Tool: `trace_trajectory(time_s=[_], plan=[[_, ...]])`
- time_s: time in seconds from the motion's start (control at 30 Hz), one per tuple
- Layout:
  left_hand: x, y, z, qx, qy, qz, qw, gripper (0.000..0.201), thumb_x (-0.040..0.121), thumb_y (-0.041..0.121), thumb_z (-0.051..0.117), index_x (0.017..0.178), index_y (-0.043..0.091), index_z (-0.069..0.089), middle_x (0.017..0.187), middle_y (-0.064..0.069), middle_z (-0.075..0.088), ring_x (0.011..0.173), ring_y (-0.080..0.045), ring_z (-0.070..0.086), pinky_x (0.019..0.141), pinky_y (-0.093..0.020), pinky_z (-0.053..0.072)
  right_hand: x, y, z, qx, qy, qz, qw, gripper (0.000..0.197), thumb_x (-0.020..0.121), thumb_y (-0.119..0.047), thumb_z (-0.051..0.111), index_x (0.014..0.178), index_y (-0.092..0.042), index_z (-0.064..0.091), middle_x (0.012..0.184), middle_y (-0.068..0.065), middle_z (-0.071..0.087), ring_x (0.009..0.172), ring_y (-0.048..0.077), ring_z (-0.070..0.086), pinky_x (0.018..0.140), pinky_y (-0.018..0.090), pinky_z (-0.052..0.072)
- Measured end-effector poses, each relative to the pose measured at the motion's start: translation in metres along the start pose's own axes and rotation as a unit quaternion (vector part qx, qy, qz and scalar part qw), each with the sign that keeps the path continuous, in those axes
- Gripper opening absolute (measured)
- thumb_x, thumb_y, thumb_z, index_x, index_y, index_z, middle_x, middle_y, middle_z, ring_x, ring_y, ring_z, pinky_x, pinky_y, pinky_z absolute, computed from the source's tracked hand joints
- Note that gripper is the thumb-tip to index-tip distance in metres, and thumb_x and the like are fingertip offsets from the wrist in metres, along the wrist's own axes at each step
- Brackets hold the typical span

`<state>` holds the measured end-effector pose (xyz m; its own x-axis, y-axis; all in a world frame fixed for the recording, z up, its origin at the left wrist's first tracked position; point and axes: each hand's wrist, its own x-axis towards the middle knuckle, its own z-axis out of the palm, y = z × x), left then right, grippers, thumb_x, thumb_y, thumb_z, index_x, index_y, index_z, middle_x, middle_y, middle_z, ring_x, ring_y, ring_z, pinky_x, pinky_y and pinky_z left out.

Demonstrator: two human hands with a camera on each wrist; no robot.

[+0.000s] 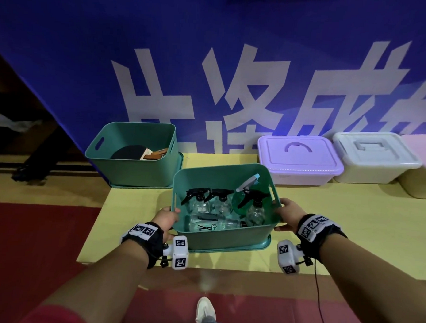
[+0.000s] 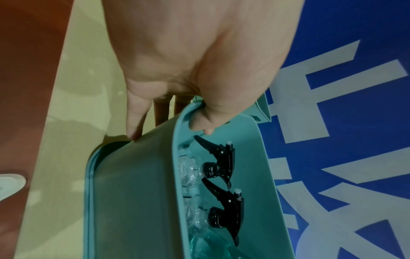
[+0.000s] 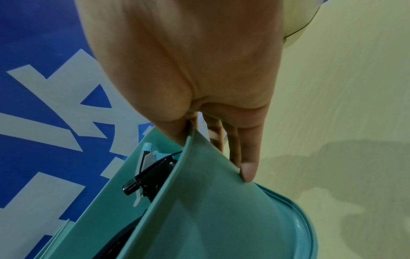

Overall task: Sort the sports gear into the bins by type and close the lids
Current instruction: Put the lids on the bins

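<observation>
On the yellow table, a teal bin (image 1: pixel 228 237) stands on its teal lid (image 1: pixel 264 245). It holds several clear spray bottles with black heads (image 1: pixel 220 198), a green one, scissors and a comb. My left hand (image 1: pixel 166 218) grips its left wall, thumb inside the rim and fingers outside, as the left wrist view shows: left hand (image 2: pixel 168 108), wall (image 2: pixel 137 192). My right hand (image 1: pixel 287 216) grips the right wall the same way, with the right hand (image 3: pixel 213 140) on the wall (image 3: pixel 210 219). A second teal bin (image 1: pixel 133 170) at the back left holds paddles (image 1: pixel 129 151).
A purple lidded box (image 1: pixel 300 157), a white lidded box (image 1: pixel 376 153) and a pink one (image 1: pixel 424 151) line the back right against the blue banner. Bare yellow tabletop (image 1: pixel 350 228) lies to the right. Red floor lies to the left and in front.
</observation>
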<state>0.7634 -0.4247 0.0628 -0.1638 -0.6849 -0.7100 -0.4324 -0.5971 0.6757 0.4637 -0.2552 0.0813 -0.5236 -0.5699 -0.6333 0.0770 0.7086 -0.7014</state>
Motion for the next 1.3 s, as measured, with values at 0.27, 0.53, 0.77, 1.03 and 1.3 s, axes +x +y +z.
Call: trace_trajectory(time_s=[0.27, 0.53, 0.77, 1.03, 1.3], plan=[[-0.005, 0.014, 0.003, 0.007, -0.005, 0.012, 1.0, 0.032, 0.091, -0.005, 0.037, 0.094, 0.021, 0.055, 0.128, -0.017, 0.052, 0.124, -0.038, 0.047, 0.094, -0.062, 0.046, 0.001, -0.003, 0.0, -0.008, 0.022, -0.013, 1.0, 0.03, 0.094, 0.003, 0.041, 0.116, -0.012, 0.054, 0.105, 0.017, 0.063, 0.092, 0.035, 0.066, 0.072, 0.057, 0.058], [-0.002, 0.052, -0.007, -0.002, -0.021, 0.044, 0.999, 0.035, 0.091, -0.003, 0.04, 0.114, 0.017, 0.057, 0.129, -0.011, 0.051, 0.124, -0.034, 0.045, 0.097, -0.065, 0.042, 0.002, -0.021, -0.006, 0.019, 0.031, -0.048, 0.998, 0.027, 0.094, 0.003, 0.043, 0.113, -0.011, 0.056, 0.094, 0.013, 0.064, 0.078, 0.03, 0.065, 0.067, 0.052, 0.059], [0.015, 0.088, -0.012, -0.015, -0.023, 0.052, 0.998, 0.028, 0.092, -0.002, 0.039, 0.104, 0.017, 0.056, 0.126, -0.014, 0.051, 0.123, -0.035, 0.047, 0.095, -0.064, 0.045, 0.015, -0.059, -0.007, 0.038, 0.035, -0.069, 0.996, 0.027, 0.094, 0.004, 0.041, 0.109, -0.014, 0.056, 0.096, 0.01, 0.063, 0.088, 0.033, 0.064, 0.075, 0.057, 0.057], [0.049, 0.109, -0.009, -0.002, -0.023, 0.046, 0.999, 0.027, 0.095, -0.001, 0.039, 0.112, 0.014, 0.053, 0.122, -0.013, 0.049, 0.12, -0.033, 0.046, 0.096, -0.063, 0.043, 0.048, -0.077, 0.004, 0.052, 0.056, -0.043, 0.996, 0.028, 0.094, 0.005, 0.042, 0.112, -0.011, 0.055, 0.097, 0.01, 0.061, 0.088, 0.032, 0.061, 0.07, 0.052, 0.058], [0.076, 0.115, -0.001, 0.002, -0.033, 0.033, 0.999, 0.026, 0.096, 0.002, 0.04, 0.113, 0.016, 0.053, 0.132, -0.015, 0.049, 0.127, -0.035, 0.043, 0.096, -0.066, 0.042, 0.072, -0.076, 0.009, 0.057, 0.078, -0.023, 0.995, 0.033, 0.092, 0.008, 0.039, 0.113, -0.011, 0.058, 0.106, 0.016, 0.061, 0.093, 0.036, 0.06, 0.071, 0.054, 0.058]])
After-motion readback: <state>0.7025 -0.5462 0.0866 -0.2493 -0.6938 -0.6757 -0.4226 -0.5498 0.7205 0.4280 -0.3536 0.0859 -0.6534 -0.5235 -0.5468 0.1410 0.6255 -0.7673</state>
